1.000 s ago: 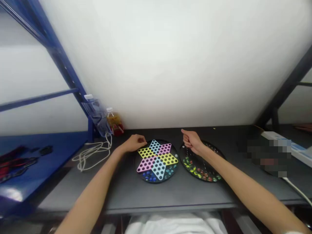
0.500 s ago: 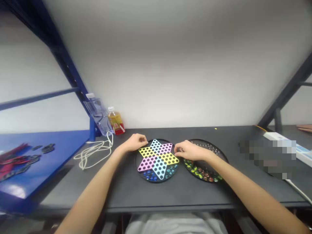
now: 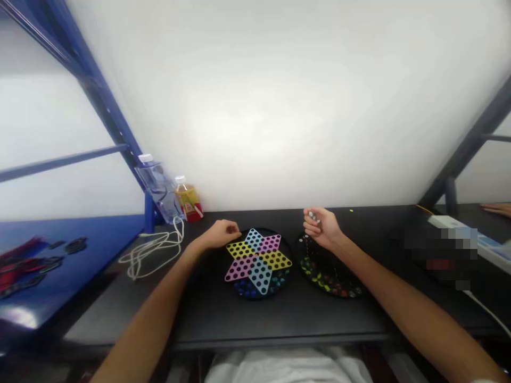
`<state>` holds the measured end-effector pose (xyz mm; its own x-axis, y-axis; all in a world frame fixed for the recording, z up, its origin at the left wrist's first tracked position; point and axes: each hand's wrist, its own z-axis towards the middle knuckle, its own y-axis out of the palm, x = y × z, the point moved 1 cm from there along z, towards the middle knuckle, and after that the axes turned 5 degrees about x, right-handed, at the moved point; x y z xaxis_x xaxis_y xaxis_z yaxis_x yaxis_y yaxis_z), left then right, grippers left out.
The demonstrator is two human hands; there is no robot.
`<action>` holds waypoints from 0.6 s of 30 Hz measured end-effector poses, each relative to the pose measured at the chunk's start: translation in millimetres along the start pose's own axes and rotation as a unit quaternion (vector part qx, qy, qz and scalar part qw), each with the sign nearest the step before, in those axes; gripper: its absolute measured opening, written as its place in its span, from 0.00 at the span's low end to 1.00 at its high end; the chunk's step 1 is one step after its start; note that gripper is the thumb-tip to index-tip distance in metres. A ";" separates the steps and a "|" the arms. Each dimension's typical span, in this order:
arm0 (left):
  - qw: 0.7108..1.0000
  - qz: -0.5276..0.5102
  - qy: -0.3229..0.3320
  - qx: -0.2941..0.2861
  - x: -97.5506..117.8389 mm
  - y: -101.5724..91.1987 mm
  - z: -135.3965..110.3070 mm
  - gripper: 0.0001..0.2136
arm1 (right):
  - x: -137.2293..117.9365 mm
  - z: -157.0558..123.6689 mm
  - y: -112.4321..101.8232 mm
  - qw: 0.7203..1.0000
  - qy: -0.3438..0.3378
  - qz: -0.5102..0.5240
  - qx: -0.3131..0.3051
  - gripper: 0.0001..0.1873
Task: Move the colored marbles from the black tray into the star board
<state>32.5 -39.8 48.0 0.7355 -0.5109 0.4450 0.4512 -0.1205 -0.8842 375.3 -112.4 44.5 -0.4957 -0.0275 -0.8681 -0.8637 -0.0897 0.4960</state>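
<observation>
Head view. Left hand [image 3: 221, 234]: curled at far-left rim of star board [image 3: 257, 259] on desk [image 3: 207, 314]; hold of fingers not discernible. Right hand [image 3: 322, 229]: above marble tray [image 3: 329, 268], just right of board; fingers [image 3: 309, 223] pinched on pale marbles [image 3: 314, 216].

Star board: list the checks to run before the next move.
1. Left hand on star board, far-left rim: ok, resting there.
2. Right hand gripping small pale piece: ok, pinched above marble tray.
3. Kind of piece: cannot tell, too small.
4. Star holes free: cannot tell; they only look dark.
5. White cable apart from board: ok, lies to its left.
</observation>
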 end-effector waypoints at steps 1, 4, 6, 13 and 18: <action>1.000 -0.001 -0.001 0.000 0.1 -0.1 -0.1 0.16 | -2.7 0.5 -3.2 1.000 -0.005 0.021 0.012 0.12; 1.000 -0.006 0.002 0.002 1.0 -0.7 -1.0 0.16 | -5.4 -2.0 -12.7 0.999 -0.007 0.030 0.035 0.20; 1.000 -0.007 0.002 0.001 2.1 -1.1 -1.7 0.16 | -3.2 -7.4 -19.1 0.999 0.007 0.015 0.041 0.24; 1.000 -0.004 0.003 0.005 3.4 -0.1 -3.2 0.15 | 1.2 -31.1 -28.7 0.997 0.058 -0.043 0.017 0.25; 1.000 0.003 0.007 0.000 1.4 -0.1 -1.7 0.16 | 3.3 -36.2 -16.6 0.995 0.080 -0.056 -0.023 0.26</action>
<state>32.6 -42.0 48.5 0.7312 -0.5233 0.4376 0.4469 -0.1172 -0.8869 391.3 -147.0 32.7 -0.3717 -0.1725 -0.9122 -0.9059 -0.1475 0.3970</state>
